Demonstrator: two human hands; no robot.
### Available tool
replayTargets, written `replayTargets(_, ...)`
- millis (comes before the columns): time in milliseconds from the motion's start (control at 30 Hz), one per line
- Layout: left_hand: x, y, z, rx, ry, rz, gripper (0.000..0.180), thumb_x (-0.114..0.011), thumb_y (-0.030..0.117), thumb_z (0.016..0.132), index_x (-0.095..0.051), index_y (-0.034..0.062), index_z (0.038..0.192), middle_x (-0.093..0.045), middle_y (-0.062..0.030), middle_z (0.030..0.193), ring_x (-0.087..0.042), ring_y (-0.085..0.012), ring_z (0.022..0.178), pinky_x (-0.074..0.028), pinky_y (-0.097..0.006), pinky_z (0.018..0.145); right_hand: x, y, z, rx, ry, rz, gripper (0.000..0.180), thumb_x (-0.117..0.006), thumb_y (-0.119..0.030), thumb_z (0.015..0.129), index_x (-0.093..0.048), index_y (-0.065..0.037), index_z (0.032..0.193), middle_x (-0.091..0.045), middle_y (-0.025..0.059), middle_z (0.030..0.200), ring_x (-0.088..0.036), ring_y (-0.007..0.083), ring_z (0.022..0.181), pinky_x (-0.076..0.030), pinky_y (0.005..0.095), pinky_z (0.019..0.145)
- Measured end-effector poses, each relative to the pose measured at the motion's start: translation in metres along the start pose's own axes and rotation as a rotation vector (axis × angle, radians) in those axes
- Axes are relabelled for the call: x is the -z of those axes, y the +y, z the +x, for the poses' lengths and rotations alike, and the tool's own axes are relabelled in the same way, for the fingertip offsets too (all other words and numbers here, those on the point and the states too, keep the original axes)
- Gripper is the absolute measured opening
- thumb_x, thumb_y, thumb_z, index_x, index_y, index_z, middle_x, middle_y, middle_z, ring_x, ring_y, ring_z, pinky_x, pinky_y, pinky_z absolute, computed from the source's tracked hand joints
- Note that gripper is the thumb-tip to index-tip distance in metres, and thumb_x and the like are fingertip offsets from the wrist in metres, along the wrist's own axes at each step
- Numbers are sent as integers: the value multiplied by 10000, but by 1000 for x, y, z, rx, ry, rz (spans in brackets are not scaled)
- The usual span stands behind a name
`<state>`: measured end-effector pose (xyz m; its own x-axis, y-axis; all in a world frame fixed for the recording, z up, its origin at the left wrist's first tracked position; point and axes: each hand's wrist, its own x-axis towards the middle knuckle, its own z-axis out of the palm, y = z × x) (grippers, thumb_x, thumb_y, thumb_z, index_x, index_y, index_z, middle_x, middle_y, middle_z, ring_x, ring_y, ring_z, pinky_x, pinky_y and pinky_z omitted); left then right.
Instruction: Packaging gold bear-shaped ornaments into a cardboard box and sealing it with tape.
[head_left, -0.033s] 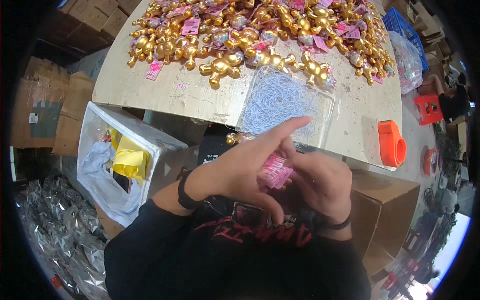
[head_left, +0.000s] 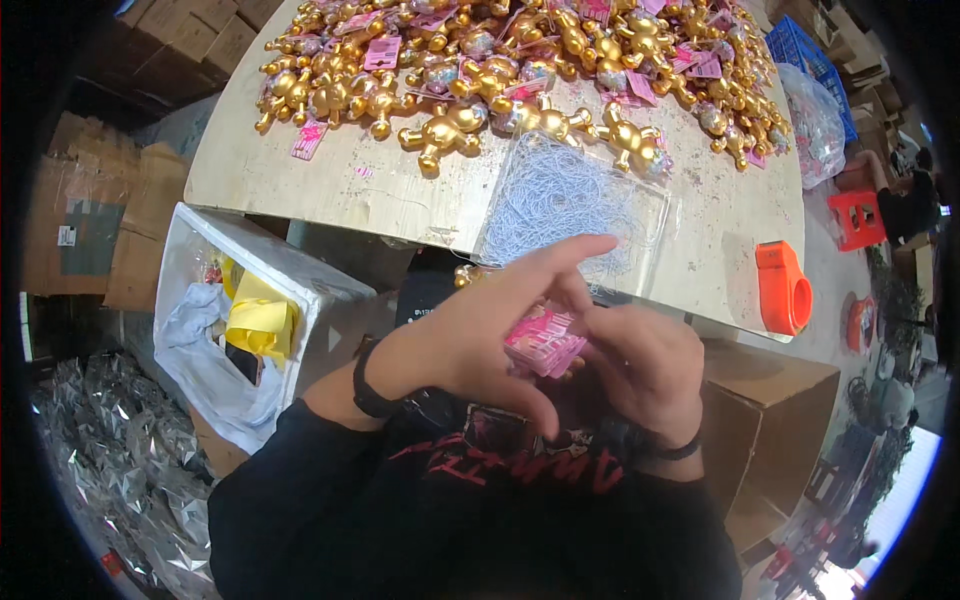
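Before the near edge of the counter (head_left: 700, 230), a left hand (head_left: 480, 335) spreads around pink cards (head_left: 547, 343) beside a curled right hand (head_left: 648, 365), its grip hidden; a tray (head_left: 654, 232) of pale strings (head_left: 560, 195) sits at that edge, gold figurines (head_left: 440, 135) heaped beyond.

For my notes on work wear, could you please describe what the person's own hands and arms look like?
The left hand and right hand are ungloved, each with a dark wristband. The black left sleeve stops short of the wristband; the right sleeve has an unclear edge.
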<state>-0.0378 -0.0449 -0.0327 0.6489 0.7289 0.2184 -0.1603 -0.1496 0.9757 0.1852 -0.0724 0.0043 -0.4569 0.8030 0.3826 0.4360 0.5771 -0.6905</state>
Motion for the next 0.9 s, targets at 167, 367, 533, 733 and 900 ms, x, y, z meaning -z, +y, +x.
replayTargets(167,25,-6,-12,-16,117,-25,679,-801,475,894,-606,-47,1282,-607,-113,1128,-595,-202,1075,-462,-348,967,1,2,-1,13,16,5,272,-793,-30,831,-704,-54,1087,-658,141,786,-670,335,685,-529,398,614)
replayTargets(367,27,-3,-15,30,84,-13,231,-839,109,854,-752,-10,1031,-682,-105,1043,-637,-199,988,-492,-328,885,-2,3,1,14,14,33,267,-790,-26,835,-698,-47,1084,-657,143,792,-668,334,687,-524,395,610)
replayTargets(533,27,-7,-12,-43,48,18,126,-803,66,880,-769,40,999,-703,-62,985,-644,-168,907,-494,-307,827,-1,1,3,4,-2,61,267,-788,-25,838,-696,-41,1088,-662,148,810,-669,330,693,-524,396,611)
replayTargets(733,27,-8,-12,-70,56,54,60,-762,30,920,-744,27,977,-698,-57,974,-638,-139,882,-492,-281,790,0,0,3,-5,-12,31,278,-796,-35,839,-694,-40,1098,-676,146,827,-677,326,703,-533,394,620)
replayTargets(900,28,6,-25,48,147,-139,35,-705,27,973,-696,0,993,-697,-59,994,-623,-92,893,-483,-247,787,-16,1,1,-22,-78,65,245,-790,-65,875,-698,-47,1101,-690,156,883,-698,342,778,-552,406,673)
